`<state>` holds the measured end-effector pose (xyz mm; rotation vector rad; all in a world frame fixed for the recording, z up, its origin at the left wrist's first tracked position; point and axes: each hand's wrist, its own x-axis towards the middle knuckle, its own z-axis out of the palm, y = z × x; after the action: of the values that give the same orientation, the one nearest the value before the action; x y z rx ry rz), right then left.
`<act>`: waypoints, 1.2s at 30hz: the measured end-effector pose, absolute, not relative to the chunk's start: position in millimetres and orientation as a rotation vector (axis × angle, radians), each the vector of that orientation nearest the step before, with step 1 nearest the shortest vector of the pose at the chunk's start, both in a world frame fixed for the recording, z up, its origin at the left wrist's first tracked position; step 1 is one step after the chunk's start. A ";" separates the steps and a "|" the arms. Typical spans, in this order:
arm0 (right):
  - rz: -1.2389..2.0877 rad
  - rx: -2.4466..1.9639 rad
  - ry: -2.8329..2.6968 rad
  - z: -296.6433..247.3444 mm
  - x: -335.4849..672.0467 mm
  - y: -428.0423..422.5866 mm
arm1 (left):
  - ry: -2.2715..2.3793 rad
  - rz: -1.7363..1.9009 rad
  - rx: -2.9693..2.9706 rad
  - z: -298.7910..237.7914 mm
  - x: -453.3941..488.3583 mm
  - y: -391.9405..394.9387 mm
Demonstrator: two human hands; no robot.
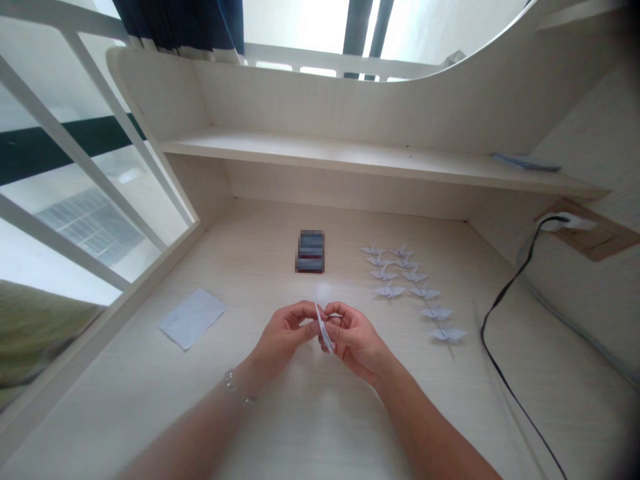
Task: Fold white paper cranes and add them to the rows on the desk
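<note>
Between my two hands, over the middle of the desk, is a narrow folded piece of white paper (325, 328), seen almost edge-on. My left hand (293, 325) pinches it from the left with thumb and fingers. From the right, my right hand (353, 335) grips it too, fingers curled behind it. A thin dark line shows at the right fingertips; I cannot make out what it is. Several white folded paper cranes (390, 292) stand in two rows to the right of my hands. Off to the left lies a flat white paper sheet (193, 318).
Behind my hands a blurred dark rectangular object (311, 252) lies on the desk (265, 247). A black cable (493, 353) runs from a wall socket (590, 230) down the right side. Across the back runs a shelf (325, 153) with a flat bluish item (527, 163).
</note>
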<state>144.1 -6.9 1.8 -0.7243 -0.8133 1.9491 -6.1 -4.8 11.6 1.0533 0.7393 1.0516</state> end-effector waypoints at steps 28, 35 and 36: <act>1.638 -1.053 -1.062 2.3 148.8 2.7 | 1.060 0.968 1.117 4.2 -12.0 0.8; 1.711 -0.987 -0.922 -0.5 149.3 1.0 | 0.996 1.016 1.004 7.4 -10.2 -0.5; 1.718 -0.980 -0.918 -0.3 149.4 0.7 | 0.990 1.018 1.009 7.4 -10.2 -0.7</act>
<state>149.4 0.7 -0.3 -0.9797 -0.9184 1.7178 -10.2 -0.7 7.4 1.0090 0.9904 1.0177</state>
